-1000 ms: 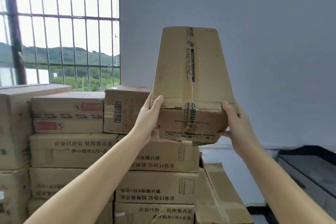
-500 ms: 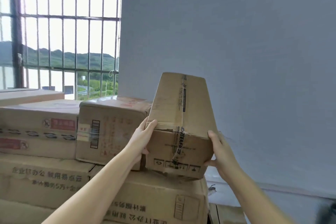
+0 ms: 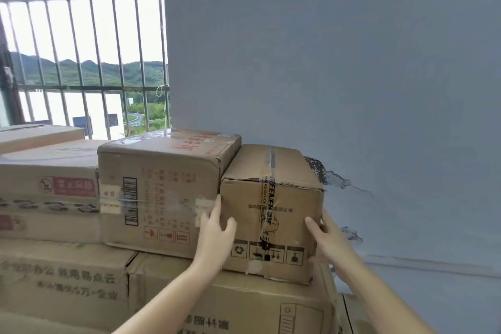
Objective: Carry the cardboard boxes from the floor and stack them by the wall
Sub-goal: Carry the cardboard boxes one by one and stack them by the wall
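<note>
A small taped cardboard box (image 3: 271, 198) rests on top of the stack, on a wide printed box (image 3: 244, 304). It stands against a bigger box with red print (image 3: 162, 187) on its left and close to the grey wall (image 3: 339, 62). My left hand (image 3: 215, 233) is pressed on the small box's front left edge. My right hand (image 3: 329, 241) clasps its right lower corner. Both hands hold the box from the front.
More stacked boxes (image 3: 48, 198) fill the left side, below a barred window (image 3: 81, 49). The wall has peeled paint (image 3: 325, 176) just right of the small box. A narrow gap and another box edge (image 3: 349, 314) lie at the lower right.
The small box came down from a tilted, raised hold and now sits flat on the stack beside the red-printed box. My hands slid to its front face and right corner.
</note>
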